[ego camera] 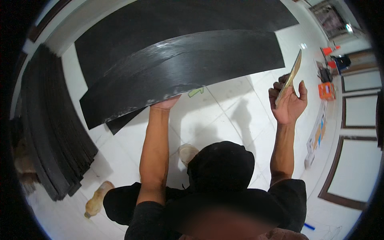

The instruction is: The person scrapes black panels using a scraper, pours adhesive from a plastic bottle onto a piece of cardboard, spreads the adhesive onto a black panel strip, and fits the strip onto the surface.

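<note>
A long black flexible sheet (pixel 192 64) is raised and bent in front of me, over a larger black sheet (pixel 126 27). My left hand (pixel 166 103) supports its near edge from below; the fingers are hidden under it. My right hand (pixel 288 99), palm up, grips a thin, flat, yellowish tool (pixel 292 73) seen nearly edge-on, pointing up and away from the sheet. A dark corner of another sheet (pixel 124 120) shows beneath the near edge, to the left of my left forearm.
A tall stack of black sheets (pixel 57 129) stands at the left. A plastic bottle (pixel 98 199) lies on the tiled floor (pixel 222 96). An orange box (pixel 326 91) and framed white panels (pixel 360 111) are at the right, with a blue pen-like item (pixel 309 226) lower down.
</note>
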A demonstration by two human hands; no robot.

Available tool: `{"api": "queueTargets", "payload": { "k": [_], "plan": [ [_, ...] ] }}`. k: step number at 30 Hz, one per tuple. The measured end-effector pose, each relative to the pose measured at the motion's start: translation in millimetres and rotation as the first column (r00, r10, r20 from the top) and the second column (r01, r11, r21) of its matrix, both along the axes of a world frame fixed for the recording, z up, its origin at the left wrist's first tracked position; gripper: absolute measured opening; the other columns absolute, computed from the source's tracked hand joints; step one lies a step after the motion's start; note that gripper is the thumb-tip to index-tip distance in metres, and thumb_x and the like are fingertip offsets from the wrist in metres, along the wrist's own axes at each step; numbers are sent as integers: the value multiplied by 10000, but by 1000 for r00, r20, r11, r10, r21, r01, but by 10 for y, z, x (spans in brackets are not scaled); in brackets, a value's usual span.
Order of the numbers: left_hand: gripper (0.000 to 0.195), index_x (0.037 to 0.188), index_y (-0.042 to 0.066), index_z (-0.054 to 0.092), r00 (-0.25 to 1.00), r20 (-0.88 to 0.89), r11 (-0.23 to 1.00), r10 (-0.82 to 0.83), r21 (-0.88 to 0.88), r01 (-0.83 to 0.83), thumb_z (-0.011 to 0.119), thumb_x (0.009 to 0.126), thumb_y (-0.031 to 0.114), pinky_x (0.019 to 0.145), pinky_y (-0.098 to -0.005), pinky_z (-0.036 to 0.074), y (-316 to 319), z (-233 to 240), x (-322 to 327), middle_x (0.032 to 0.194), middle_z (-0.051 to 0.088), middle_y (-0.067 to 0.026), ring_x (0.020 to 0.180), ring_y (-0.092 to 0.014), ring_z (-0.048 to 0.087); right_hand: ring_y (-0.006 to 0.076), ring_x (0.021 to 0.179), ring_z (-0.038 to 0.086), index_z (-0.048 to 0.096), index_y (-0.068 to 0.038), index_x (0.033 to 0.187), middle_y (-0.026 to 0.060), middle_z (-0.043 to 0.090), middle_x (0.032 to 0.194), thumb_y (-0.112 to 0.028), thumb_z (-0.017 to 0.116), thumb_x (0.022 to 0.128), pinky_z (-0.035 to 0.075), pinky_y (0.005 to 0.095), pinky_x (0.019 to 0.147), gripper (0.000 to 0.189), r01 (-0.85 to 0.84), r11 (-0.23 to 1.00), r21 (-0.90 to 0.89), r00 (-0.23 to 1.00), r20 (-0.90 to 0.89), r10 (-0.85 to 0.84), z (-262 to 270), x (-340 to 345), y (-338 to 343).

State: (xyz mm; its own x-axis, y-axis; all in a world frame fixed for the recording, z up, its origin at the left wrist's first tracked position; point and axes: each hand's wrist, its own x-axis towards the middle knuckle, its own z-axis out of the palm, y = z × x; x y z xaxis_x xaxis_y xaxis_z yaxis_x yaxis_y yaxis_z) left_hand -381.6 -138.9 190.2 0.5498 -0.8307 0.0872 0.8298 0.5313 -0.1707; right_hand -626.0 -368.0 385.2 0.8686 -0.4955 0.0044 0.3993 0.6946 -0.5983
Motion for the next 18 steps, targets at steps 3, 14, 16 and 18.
{"api": "queueTargets", "payload": {
  "k": [3,14,16,18],
  "plan": [
    [547,1411,133,529,991,57,992,118,-62,-114,470,1004,495,1151,-532,353,-56,-103,87,1444,529,-115,1349,-323,468,179,895,535,565,20,1222,75,610,1071,-364,516,984,378,316,792,454,13,1000,-17,1000,19,-13,114,-44,121],
    [667,1532,144,378,969,119,958,215,168,-233,367,1025,575,1163,-592,342,-235,-548,-122,1555,396,-205,1406,-396,418,338,1179,573,467,-16,1408,198,601,1290,-432,416,1010,401,544,1060,579,-198,978,64,955,236,178,-166,-249,31],
    [704,1521,88,383,990,130,991,50,119,-65,349,1023,586,1165,-570,350,-304,-561,-126,1540,406,-228,1393,-396,433,336,1172,578,450,-22,1427,197,593,1323,-426,417,1009,406,538,1058,582,-184,980,75,958,237,162,-257,-281,49],
    [742,1526,95,375,992,120,985,-49,169,28,331,1007,623,1177,-582,323,-519,-519,-95,1549,402,-204,1412,-398,406,335,1171,580,458,-22,1420,193,597,1324,-427,419,1008,412,532,1052,579,-133,985,108,970,218,107,-279,-321,115]
  ]
}}
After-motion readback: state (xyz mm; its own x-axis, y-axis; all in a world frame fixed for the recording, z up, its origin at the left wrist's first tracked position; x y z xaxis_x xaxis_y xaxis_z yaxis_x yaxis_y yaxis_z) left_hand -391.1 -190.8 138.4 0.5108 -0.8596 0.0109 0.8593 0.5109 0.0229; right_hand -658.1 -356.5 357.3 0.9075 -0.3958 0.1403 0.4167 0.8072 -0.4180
